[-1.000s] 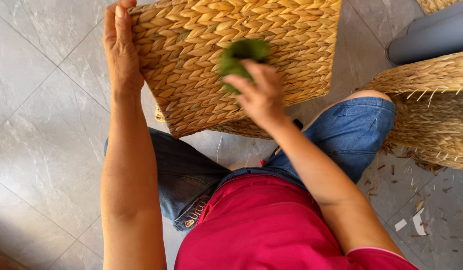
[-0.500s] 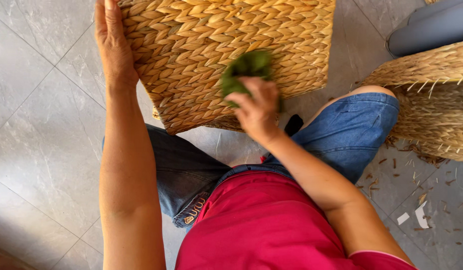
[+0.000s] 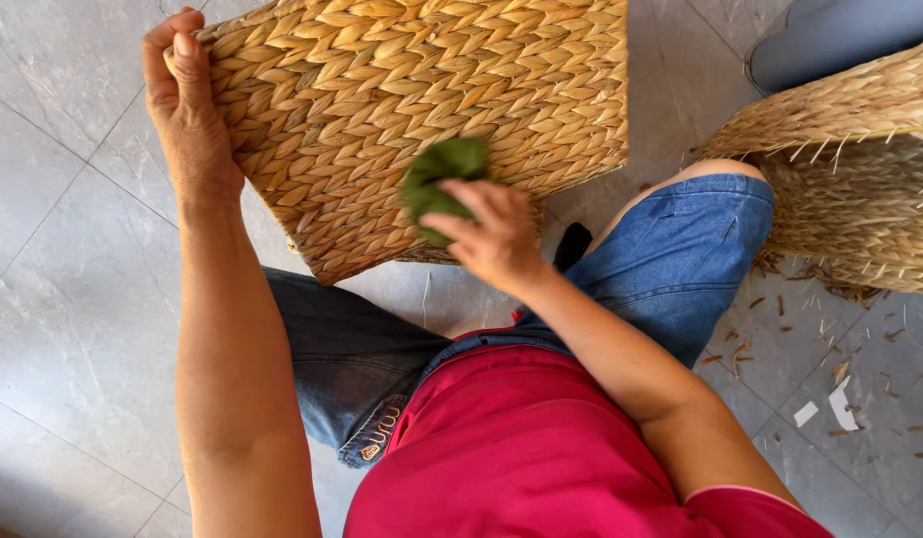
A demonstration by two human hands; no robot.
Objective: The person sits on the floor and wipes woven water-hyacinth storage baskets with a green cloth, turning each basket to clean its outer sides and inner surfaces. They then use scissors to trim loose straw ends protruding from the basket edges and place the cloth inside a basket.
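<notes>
My left hand (image 3: 187,120) clamps the top edge of the tan woven straw basket (image 3: 411,110), steadying it. My right hand (image 3: 491,234) grasps a crumpled green cloth (image 3: 439,179) against the basket's lower weave; I judge firm strokes along the braids work best.

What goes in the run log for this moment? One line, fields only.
left hand: grips woven basket edge | right hand: presses green cloth on basket side | floor: grey tiles, straw bits at right

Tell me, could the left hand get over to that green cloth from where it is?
Probably yes. The left hand grips the woven basket's edge, and only open weave lies between it and the green cloth under the right hand. It would have to release its grip first.
</notes>
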